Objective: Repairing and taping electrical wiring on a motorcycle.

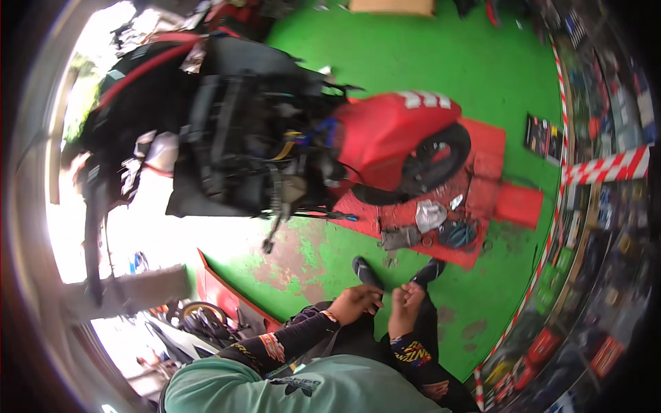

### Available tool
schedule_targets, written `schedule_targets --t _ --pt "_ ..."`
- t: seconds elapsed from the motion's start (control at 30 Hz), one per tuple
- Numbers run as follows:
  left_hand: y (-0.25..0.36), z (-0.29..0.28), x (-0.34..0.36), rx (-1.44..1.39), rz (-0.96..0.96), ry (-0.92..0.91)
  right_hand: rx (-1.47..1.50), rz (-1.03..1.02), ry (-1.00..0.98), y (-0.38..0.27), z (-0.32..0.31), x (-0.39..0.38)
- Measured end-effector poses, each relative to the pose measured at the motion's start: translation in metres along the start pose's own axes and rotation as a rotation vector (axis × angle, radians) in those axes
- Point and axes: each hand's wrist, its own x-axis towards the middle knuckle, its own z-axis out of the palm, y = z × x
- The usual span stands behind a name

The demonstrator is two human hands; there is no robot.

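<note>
Bare left hand (pixel 352 304): in front of the body, above the dark trousers (pixel 428 323); fingers bent into a narrow grip, though whether anything small sits inside I cannot tell.
Bare right hand (pixel 405 310): just beside the left, apart from it, fingers curled in; a narrow grip too, its contents hidden.
Partly stripped black-and-red motorcycle (pixel 389 134): beyond both hands and well apart from them, inner parts and cables exposed, black-tyred wheel (pixel 463 148) over the platform.
Flat red platform (pixel 487 144): under the wheel, bearing a crumpled white wrap (pixel 430 215), a dark teal bundle (pixel 456 235) and a grey boxy part (pixel 399 238).
Green painted floor (pixel 509 76): worn in patches near the black shoes (pixel 427 273).
Crowded shelves (pixel 606 275): along the right, by red-and-white tape (pixel 620 165).
</note>
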Motion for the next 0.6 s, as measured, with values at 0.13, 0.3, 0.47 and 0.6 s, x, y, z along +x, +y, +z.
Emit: schedule_targets --t 0.13,0.3,0.47,0.6 --pt "0.077 0.029 -0.031 0.048 0.147 -0.206 0.596 0.058 -0.044 -0.087 -0.059 0.035" --pt "0.129 0.040 -0.052 0.005 0.285 -0.242 0.532 -0.221 -0.138 -0.178 -0.101 0.049" --pt "0.158 0.023 -0.068 0.062 0.494 -0.144 0.343 -0.399 -0.285 -0.255 -0.089 0.048" --pt "0.156 -0.021 -0.076 -0.083 0.578 0.198 0.097 -0.408 -0.448 -0.305 -0.056 0.059"
